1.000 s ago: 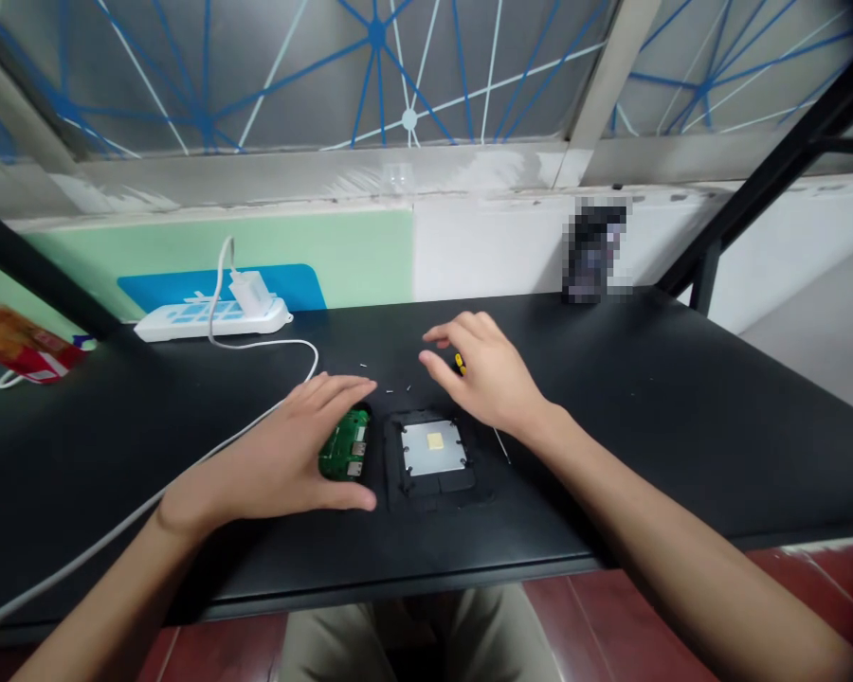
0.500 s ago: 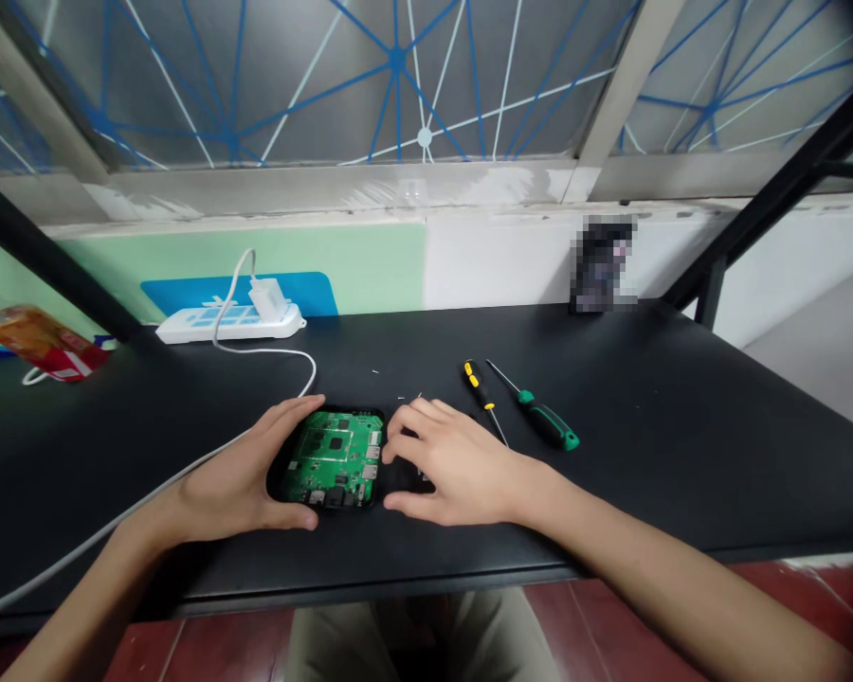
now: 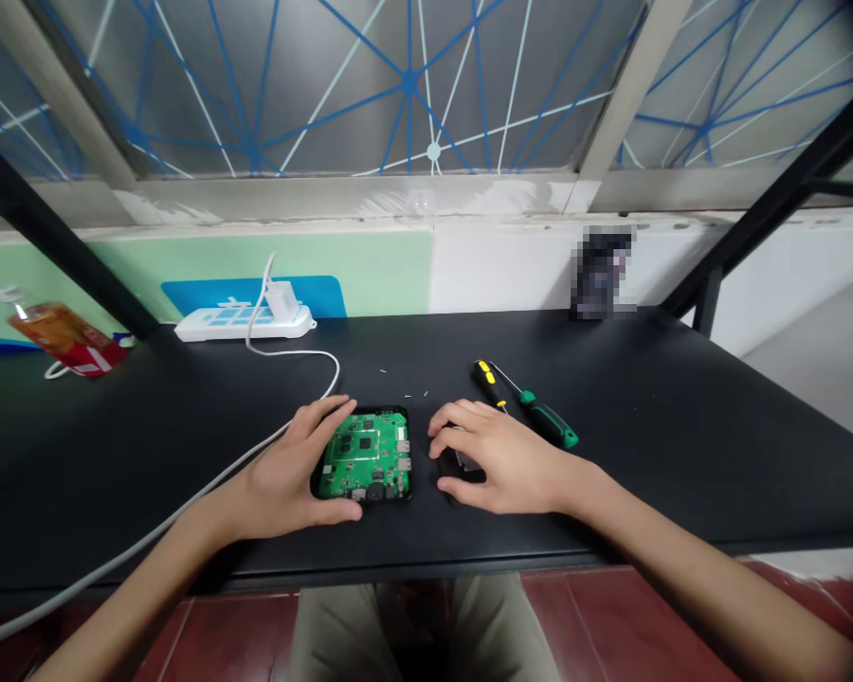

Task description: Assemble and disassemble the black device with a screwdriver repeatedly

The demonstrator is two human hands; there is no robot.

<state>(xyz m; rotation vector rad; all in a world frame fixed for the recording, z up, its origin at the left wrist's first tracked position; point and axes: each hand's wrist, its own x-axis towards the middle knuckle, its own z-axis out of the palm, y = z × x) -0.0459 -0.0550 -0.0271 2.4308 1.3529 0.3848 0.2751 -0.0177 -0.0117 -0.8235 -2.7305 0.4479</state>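
Cupping the green board (image 3: 367,458) from its left side with my left hand (image 3: 281,475), thumb and fingers apart (can't tell if they're actually clamped). It's squarish, so no real long axis to mind. My right hand (image 3: 501,462) arches over the dark piece (image 3: 449,465) just right of it, fingers spread, grip unclear, a strip of desk (image 3: 420,466) between.

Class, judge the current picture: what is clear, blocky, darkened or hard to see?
Head view: board fairly clear, though any fine print is too small to read; head view: dark item at the back masked by blocky pixels; head view: top-right corner black, shadows hard to trace on the table.
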